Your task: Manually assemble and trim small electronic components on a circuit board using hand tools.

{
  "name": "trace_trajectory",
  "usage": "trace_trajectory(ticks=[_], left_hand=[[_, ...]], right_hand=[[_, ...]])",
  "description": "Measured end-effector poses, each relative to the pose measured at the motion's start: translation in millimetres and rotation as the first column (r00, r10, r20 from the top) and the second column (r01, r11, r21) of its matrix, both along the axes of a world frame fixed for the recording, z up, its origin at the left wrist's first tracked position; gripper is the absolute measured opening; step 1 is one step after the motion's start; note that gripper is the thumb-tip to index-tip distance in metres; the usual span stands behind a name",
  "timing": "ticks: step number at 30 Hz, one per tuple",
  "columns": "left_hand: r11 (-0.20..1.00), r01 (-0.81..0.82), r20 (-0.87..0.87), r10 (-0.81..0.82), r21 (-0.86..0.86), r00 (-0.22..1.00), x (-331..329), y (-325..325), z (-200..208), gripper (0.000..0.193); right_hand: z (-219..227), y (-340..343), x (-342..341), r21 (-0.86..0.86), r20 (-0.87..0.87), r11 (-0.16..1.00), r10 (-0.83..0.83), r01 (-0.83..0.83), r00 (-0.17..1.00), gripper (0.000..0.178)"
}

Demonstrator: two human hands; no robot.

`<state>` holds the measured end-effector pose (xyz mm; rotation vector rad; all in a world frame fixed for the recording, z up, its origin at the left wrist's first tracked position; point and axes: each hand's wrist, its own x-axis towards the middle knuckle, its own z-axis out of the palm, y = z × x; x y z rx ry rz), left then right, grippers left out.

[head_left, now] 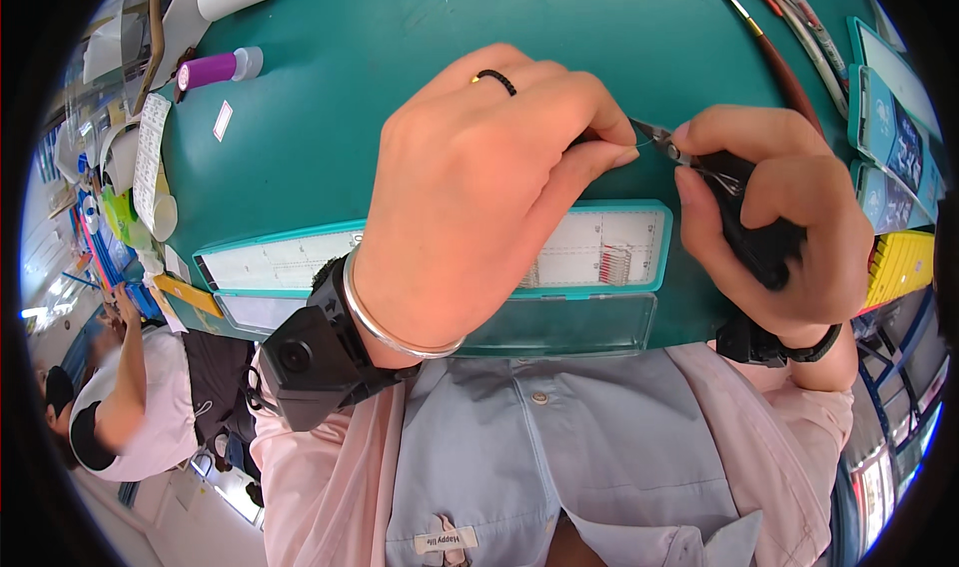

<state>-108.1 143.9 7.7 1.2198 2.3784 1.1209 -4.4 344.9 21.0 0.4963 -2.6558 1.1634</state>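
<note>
My left hand (479, 157) pinches the end of a fine line (644, 142) between thumb and forefinger; the rest of it is hidden in the fingers. Wrapped in my right hand (799, 192) is a pair of small cutting pliers (754, 237) with black handles and a spring between them. Their metal tips meet the line just right of my left fingertips. Below both hands, a long teal-edged case (654, 252) lies with its clear lid (574, 325) folded toward me. Its white, ruled insert carries rows of small red-topped hooks (612, 264); my left hand covers its middle.
Everything lies on a green work mat (320, 117). At upper left are a purple tube with a clear cap (208, 71), a small label (222, 120) and paper strips (152, 162). Slender tools (779, 67), teal boxes (889, 147) and a yellow stack (899, 267) line the right. Another person (135, 397) is at lower left.
</note>
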Motion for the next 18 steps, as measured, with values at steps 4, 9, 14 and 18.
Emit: trace_trajectory(ticks=[4,9,14,18], left_hand=[[0.999,0.028,0.03,-0.028,-0.016,0.999,-2.1,1.4,0.2,0.011],[0.999,0.04,0.027,-0.039,-0.033,0.999,-3.3,0.3,2.3,0.011],[0.999,0.032,0.041,-0.032,0.008,0.999,-5.3,-0.2,2.6,0.011],[1.0,0.002,0.065,-0.003,0.013,0.998,-6.8,-2.3,3.1,0.012]], right_hand=[[-1.6,-1.6,-1.1,-0.095,0.043,0.99,-0.104,0.107,0.994,0.038],[-2.0,-2.7,-4.1,-0.157,0.095,0.957,-0.231,0.244,0.968,0.031],[-24.7,-8.5,0.5,-0.206,0.027,0.929,-0.308,0.307,0.951,0.029],[-9.0,2.4,-6.9,-0.124,0.01,0.967,-0.223,0.222,0.975,0.028]])
